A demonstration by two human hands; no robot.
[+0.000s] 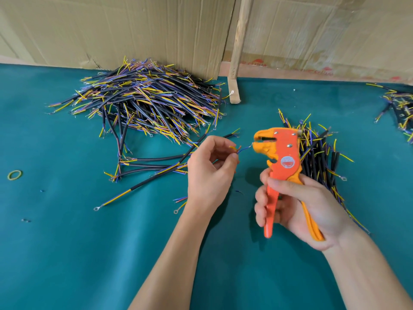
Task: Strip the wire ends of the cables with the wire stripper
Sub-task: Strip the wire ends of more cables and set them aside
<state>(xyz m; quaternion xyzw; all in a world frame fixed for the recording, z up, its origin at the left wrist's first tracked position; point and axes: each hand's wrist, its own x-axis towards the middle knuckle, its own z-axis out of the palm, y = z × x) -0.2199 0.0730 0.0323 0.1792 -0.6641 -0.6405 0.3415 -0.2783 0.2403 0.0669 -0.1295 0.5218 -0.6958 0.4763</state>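
Note:
My right hand [297, 206] grips the handles of an orange wire stripper [281, 157], held upright with its jaws pointing left. My left hand [210, 171] pinches a cable's thin coloured wires [237, 148] between thumb and fingers. A blue wire [245, 147] from that bunch reaches right to the stripper's lower jaw, its bare tip at the jaw's edge. The cable's black sheath is hidden behind my left hand.
A big heap of black cables [147, 99] with yellow, blue and red ends lies at the back left on the green mat [67, 253]. A smaller pile [319, 157] sits behind the stripper, another [400, 110] at far right. A rubber band [14, 174] lies far left. Cardboard wall and wooden post [239, 48] behind.

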